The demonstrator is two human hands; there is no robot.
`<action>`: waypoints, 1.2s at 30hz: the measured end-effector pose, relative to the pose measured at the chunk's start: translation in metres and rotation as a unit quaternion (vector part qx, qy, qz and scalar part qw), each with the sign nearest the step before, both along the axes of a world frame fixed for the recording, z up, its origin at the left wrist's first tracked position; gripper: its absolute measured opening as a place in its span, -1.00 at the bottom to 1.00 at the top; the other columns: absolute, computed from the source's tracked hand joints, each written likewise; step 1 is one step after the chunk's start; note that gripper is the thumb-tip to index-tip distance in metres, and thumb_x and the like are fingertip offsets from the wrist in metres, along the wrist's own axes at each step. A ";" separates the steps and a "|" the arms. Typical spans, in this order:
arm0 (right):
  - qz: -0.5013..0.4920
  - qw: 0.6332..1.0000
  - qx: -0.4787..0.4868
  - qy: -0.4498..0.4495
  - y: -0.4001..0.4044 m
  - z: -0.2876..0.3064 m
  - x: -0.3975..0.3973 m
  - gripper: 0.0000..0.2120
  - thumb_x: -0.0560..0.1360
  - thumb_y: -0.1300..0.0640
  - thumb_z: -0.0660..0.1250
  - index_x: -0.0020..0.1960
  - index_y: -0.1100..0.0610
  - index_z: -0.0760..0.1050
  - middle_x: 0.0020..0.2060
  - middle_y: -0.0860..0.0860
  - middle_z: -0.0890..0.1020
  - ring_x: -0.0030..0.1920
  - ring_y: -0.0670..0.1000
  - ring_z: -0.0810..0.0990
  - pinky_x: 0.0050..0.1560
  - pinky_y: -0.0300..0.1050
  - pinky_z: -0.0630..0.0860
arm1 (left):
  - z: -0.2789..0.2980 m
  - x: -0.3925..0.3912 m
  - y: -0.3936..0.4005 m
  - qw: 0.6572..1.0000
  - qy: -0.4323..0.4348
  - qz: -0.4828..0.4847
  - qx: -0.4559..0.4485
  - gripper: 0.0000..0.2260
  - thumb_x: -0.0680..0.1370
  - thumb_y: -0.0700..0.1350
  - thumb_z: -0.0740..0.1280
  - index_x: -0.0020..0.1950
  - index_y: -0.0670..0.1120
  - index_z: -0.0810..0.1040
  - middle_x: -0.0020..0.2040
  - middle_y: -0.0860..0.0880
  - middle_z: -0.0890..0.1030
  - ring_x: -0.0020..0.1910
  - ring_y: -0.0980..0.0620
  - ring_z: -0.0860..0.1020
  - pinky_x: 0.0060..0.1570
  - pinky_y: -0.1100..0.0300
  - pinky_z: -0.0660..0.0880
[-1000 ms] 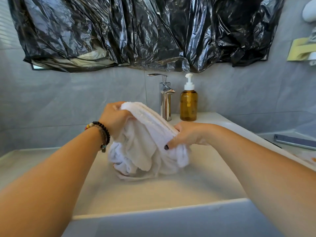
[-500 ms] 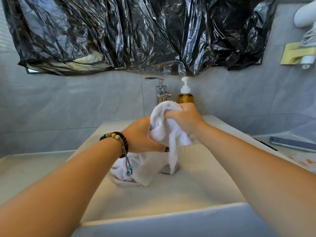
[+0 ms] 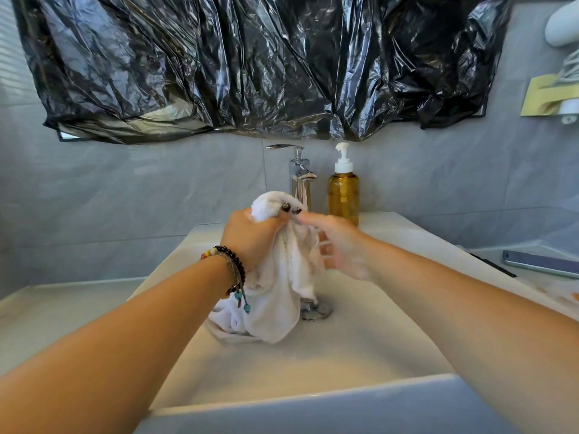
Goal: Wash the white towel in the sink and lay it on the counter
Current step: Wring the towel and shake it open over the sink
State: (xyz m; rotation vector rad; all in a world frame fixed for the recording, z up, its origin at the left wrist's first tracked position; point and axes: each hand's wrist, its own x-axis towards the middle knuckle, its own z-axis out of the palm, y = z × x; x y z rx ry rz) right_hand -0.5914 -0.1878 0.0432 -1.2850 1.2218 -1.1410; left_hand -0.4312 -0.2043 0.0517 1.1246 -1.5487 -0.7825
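Note:
The white towel (image 3: pixel 275 286) hangs bunched over the middle of the white sink basin (image 3: pixel 360 349), its lower end resting on the basin floor beside the drain (image 3: pixel 316 310). My left hand (image 3: pixel 250 239), with a beaded bracelet at the wrist, grips the towel's top, a fold poking out above the fist. My right hand (image 3: pixel 338 245) is soapy and sits just right of the towel with fingers spread, touching the cloth loosely without gripping it. The counter (image 3: pixel 47 311) runs left of the sink.
A chrome faucet (image 3: pixel 299 177) stands behind the basin, an amber pump soap bottle (image 3: pixel 343 192) to its right. A phone (image 3: pixel 542 264) lies on the right counter. Black plastic sheeting (image 3: pixel 250 64) covers the wall above.
My right hand has let go of the towel's top and dropped to its right side with fingers spread. My left hand has risen and taken the top of the towel.

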 end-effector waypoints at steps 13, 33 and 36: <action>-0.012 1.000 0.000 -0.028 -0.008 -0.022 0.038 -0.57 0.60 -0.18 0.18 0.29 0.11 0.45 0.06 0.12 0.67 0.03 0.13 0.66 0.06 0.11 0.61 | 0.003 0.003 -0.011 0.993 0.096 0.069 0.020 -0.88 0.54 -0.07 0.33 -0.18 -0.04 0.57 -0.23 -0.08 0.60 -0.20 -0.09 0.57 -0.09 0.01 0.55; -0.232 0.970 0.070 -0.021 -0.004 0.005 -0.012 -0.71 0.43 -0.11 0.38 -0.06 0.11 0.50 -0.21 0.05 0.61 -0.31 0.05 0.53 -0.45 -0.24 0.40 | -0.004 0.019 -0.013 0.994 -0.095 -0.023 0.042 -0.67 0.40 0.12 0.47 -0.01 -0.09 0.61 -0.06 -0.10 0.69 -0.02 -0.11 0.64 0.04 -0.03 0.55; -0.224 0.965 0.119 -0.069 0.001 -0.004 -0.035 -0.82 0.48 0.06 0.42 -0.02 0.15 0.53 -0.32 0.08 0.51 -0.38 0.00 0.40 -0.45 -0.25 0.36 | -0.010 0.032 -0.019 0.970 -0.204 -0.099 0.086 -0.57 0.43 0.09 0.50 0.22 -0.03 0.53 0.18 0.02 0.62 0.16 0.03 0.57 0.25 0.07 0.48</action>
